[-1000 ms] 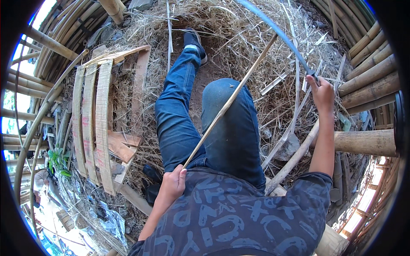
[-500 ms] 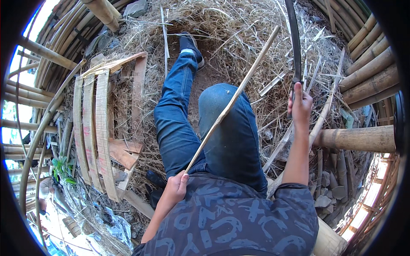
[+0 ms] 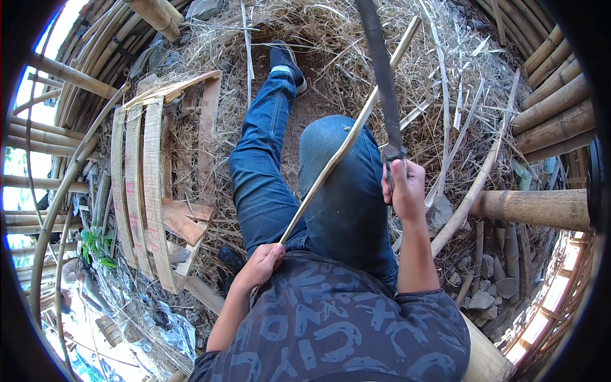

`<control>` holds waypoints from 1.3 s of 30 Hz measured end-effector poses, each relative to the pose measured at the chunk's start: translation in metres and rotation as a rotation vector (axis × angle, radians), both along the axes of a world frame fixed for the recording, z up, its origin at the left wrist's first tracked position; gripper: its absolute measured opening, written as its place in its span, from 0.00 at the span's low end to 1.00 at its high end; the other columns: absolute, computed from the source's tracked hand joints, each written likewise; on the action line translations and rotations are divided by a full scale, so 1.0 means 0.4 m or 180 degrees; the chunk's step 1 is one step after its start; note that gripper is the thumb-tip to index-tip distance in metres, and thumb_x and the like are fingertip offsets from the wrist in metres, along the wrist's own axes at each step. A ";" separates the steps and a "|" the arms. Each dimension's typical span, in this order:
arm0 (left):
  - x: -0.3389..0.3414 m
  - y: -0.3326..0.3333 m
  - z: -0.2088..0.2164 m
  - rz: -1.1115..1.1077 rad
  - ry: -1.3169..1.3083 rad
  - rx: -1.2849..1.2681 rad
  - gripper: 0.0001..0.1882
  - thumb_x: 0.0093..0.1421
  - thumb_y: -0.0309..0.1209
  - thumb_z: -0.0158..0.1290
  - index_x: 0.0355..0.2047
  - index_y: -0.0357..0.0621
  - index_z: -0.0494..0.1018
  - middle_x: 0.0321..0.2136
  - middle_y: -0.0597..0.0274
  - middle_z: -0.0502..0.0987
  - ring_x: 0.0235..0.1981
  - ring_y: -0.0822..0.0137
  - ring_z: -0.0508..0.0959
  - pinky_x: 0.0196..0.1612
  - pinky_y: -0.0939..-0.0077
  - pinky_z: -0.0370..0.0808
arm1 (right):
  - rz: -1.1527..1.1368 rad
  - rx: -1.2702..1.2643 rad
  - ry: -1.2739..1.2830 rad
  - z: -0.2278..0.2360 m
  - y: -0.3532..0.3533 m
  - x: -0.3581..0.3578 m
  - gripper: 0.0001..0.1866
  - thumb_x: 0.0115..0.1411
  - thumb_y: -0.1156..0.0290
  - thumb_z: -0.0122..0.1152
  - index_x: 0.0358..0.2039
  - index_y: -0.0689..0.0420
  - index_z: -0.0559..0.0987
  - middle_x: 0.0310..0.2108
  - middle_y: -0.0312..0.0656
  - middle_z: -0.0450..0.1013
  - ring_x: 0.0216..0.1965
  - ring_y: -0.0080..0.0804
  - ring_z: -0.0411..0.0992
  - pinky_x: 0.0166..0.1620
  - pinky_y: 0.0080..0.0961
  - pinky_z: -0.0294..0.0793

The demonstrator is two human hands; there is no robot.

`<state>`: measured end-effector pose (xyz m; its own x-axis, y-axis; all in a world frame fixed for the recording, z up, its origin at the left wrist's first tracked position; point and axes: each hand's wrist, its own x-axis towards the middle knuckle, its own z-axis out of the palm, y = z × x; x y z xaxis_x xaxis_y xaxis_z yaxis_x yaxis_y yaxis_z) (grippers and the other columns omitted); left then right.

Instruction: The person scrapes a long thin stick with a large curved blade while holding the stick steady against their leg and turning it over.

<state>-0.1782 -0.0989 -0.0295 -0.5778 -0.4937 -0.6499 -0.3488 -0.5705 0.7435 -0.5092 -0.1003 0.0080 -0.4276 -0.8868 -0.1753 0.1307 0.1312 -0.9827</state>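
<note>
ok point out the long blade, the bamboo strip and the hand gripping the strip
long blade [image 3: 380, 70], head view, middle of the dark blade
bamboo strip [image 3: 347, 143], head view, mid-length over the knee
left hand [image 3: 262, 262], head view, back of the hand

An outdoor bamboo-working yard: stacked bamboo poles far right, split bamboo slats left, straw-like shavings covering the ground
</note>
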 end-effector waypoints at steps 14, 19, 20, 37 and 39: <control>-0.042 0.010 -0.009 -0.0275 -0.0404 -0.0907 0.22 0.68 0.38 0.39 0.20 0.36 0.60 0.15 0.71 0.58 0.21 0.76 0.57 0.24 0.74 0.59 | 0.0063 0.0365 0.0398 0.020 -0.007 0.005 0.24 0.58 0.52 0.61 0.15 0.55 0.67 0.10 0.27 0.61 0.12 0.12 0.59 0.16 0.14 0.54; -0.049 0.014 -0.008 -0.0267 -0.0434 -0.1194 0.22 0.68 0.38 0.39 0.21 0.35 0.61 0.15 0.68 0.58 0.20 0.75 0.57 0.23 0.73 0.60 | 0.0061 0.0344 0.0490 0.020 -0.007 0.004 0.24 0.58 0.52 0.61 0.15 0.55 0.67 0.11 0.26 0.60 0.12 0.11 0.57 0.16 0.14 0.52; -0.048 0.016 -0.011 -0.0246 -0.0452 -0.1221 0.21 0.68 0.38 0.40 0.21 0.35 0.62 0.14 0.66 0.58 0.20 0.74 0.58 0.24 0.73 0.60 | 0.0052 0.0373 0.0533 0.023 -0.007 0.005 0.24 0.58 0.52 0.61 0.15 0.54 0.67 0.11 0.26 0.60 0.13 0.11 0.56 0.16 0.14 0.51; -0.118 -0.006 0.069 -0.0255 -0.0719 -0.2040 0.11 0.64 0.32 0.44 0.28 0.36 0.66 0.17 0.44 0.68 0.21 0.43 0.70 0.24 0.61 0.66 | 0.0080 0.0407 0.0768 0.010 -0.008 -0.003 0.25 0.58 0.50 0.60 0.16 0.57 0.68 0.11 0.29 0.61 0.14 0.14 0.58 0.17 0.16 0.56; -0.119 -0.011 0.072 -0.0356 -0.0772 -0.1983 0.11 0.65 0.31 0.43 0.28 0.36 0.66 0.18 0.43 0.69 0.22 0.41 0.71 0.25 0.59 0.66 | 0.0034 0.0423 0.0783 0.017 -0.010 0.001 0.25 0.57 0.53 0.62 0.14 0.58 0.68 0.11 0.27 0.59 0.17 0.13 0.55 0.20 0.18 0.53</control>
<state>-0.2259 -0.1033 -0.0009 -0.5209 -0.7638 -0.3811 -0.5793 -0.0116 0.8150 -0.5088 -0.1044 0.0149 -0.4625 -0.8676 -0.1824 -0.1118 0.2612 -0.9588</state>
